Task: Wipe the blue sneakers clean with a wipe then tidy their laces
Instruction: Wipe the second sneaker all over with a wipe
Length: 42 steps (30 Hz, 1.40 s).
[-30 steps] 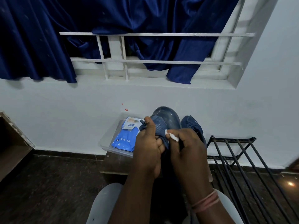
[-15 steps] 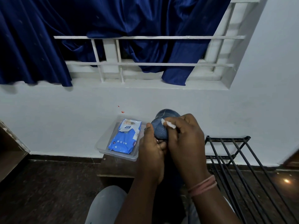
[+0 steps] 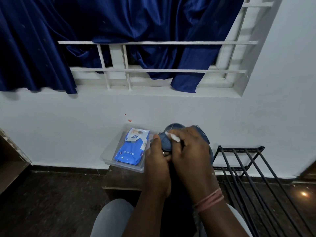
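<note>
**Head view: the wipe climbs to the toe of the sneaker**

Head view shows the right hand (image 3: pixel 191 151) higher on the shoe than a second ago: then it pinched the wipe (image 3: pixel 173 136) low by the laces, now the white wad sits up against the rounded toe of the blue sneaker (image 3: pixel 166 142). The second sneaker, visible beside the first a second ago, is now almost wholly hidden behind the right hand. I judge the wiping step is under way and working toward the front of the shoe; the lace tidying looks not yet begun.

The right hand is curled, thumb and fingers pinching the wipe, knuckles up, wrist bent forward over the shoe. The left hand (image 3: pixel 158 161) grips the sneaker's near side, thumb pointing up along the upper, steadying it. Both forearms reach forward from the lap, close together, the hands touching.

The sneaker is held over the small dark surface (image 3: pixel 123 178), just beside a clear tray (image 3: pixel 106 155) that holds the blue wipe packet (image 3: pixel 132 147). A black metal rack (image 3: pixel 242 168) stands to the right.
</note>
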{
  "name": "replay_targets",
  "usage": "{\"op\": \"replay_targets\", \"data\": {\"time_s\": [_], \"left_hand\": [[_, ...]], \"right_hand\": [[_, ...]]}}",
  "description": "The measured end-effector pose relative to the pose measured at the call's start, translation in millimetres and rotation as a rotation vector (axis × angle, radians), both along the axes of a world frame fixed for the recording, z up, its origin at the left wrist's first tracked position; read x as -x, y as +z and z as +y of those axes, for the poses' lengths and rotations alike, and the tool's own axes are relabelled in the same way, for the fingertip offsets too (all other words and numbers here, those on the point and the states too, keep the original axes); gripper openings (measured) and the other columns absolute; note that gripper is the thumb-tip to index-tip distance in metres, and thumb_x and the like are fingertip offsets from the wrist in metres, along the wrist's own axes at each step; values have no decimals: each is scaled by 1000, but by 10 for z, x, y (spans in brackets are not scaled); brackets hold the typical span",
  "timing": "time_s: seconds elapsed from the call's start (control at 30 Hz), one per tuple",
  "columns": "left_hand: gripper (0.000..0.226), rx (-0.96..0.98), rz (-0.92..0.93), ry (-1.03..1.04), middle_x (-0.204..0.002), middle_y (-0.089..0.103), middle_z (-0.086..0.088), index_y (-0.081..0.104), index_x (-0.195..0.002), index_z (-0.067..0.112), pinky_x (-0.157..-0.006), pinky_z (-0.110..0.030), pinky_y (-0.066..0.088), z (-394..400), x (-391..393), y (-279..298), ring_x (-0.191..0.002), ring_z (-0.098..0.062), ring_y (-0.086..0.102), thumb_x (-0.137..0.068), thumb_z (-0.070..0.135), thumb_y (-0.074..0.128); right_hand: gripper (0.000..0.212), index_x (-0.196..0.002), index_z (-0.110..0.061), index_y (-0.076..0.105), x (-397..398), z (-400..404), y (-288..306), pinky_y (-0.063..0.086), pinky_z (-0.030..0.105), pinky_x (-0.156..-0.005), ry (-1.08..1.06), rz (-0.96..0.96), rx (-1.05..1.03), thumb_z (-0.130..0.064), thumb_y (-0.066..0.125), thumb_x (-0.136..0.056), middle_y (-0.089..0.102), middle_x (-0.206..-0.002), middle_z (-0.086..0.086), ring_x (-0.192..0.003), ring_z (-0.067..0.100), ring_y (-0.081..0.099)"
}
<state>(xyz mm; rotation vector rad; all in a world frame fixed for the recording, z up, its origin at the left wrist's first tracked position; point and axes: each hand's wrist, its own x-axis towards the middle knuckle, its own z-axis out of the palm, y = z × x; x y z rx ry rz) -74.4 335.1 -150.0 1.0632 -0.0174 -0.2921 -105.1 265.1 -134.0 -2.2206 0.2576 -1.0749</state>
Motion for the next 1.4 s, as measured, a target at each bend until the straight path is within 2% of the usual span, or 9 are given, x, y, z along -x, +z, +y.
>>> {"op": "replay_targets", "data": {"time_s": [0.17, 0.3, 0.43, 0.67, 0.8, 1.0, 1.17, 1.3, 1.4], "left_hand": [[55, 10, 17, 5, -75, 72, -14, 73, -73, 11, -68, -31, 54, 71, -45, -57, -71, -21, 71, -108, 41, 42], [51, 9, -23, 33, -81, 76, -13, 75, -84, 11, -69, -28, 56, 38, -31, -29, -77, -20, 74, -109, 37, 40], [51, -9, -6, 20, -76, 68, -9, 71, -70, 18, -71, -31, 52, 110, -79, -47, -75, -19, 66, -107, 39, 42], [65, -84, -28, 42, -90, 64, -16, 71, -98, 2, -80, -44, 48, 67, -79, -59, -84, -30, 58, -96, 63, 47], [62, -118, -23, 3, -71, 71, -11, 73, -62, 21, -74, -35, 52, 101, -91, -119, -71, -21, 69, -108, 43, 40], [57, -134, -41, -4, -86, 68, -20, 73, -82, 16, -78, -45, 49, 5, -82, -148, -82, -33, 62, -96, 62, 43], [66, -97, 29, -64, -62, 67, -9, 70, -53, 20, -58, -24, 51, 41, -101, -166, -58, -15, 65, -109, 39, 41], [51, -14, 112, -66, -102, 75, -26, 74, -111, 5, -82, -40, 58, 54, -95, -121, -86, -32, 73, -107, 45, 43], [66, 139, 202, -114, -112, 73, -27, 68, -123, 0, -101, -47, 53, 99, -96, -11, -103, -35, 74, -104, 56, 39]], "right_hand": [[22, -84, -18, 72, 128, 164, -115, 45, 23, -74, 85, 45, 15, 1, 61, -82, 64, -86, -5, -82, 10, 59], [19, -86, -20, 70, -21, 68, -64, 38, 22, -74, -34, -23, 16, -6, 56, -84, 62, -87, -6, -81, 11, 53], [24, -90, -23, 72, 51, 253, -97, 44, 27, -80, 52, 26, 23, -8, 54, -83, 65, -89, -5, -87, 14, 58], [20, -91, -21, 72, -48, -57, -115, 48, 35, -81, -43, -3, -29, -3, 63, -91, 65, -89, -6, -89, 16, 59], [28, -93, -22, 74, 92, 197, -182, 46, 24, -80, 70, 35, -22, 3, 64, -85, 66, -92, -7, -89, 12, 61], [19, -90, -16, 74, -6, -71, -168, 47, 33, -80, -103, 7, 0, 0, 63, -89, 65, -88, -2, -87, 18, 59], [28, -83, -24, 74, 152, 165, -128, 45, 20, -77, 82, 68, -44, 3, 65, -82, 66, -85, -10, -84, 5, 59], [20, -84, -27, 75, 166, -91, -73, 51, 20, -78, 17, 26, -334, -8, 72, -90, 72, -89, -12, -86, 1, 66], [23, -96, -27, 77, 274, -207, 14, 48, 17, -71, 84, -27, -502, -7, 65, -96, 74, -92, -6, -77, 2, 66]]}}
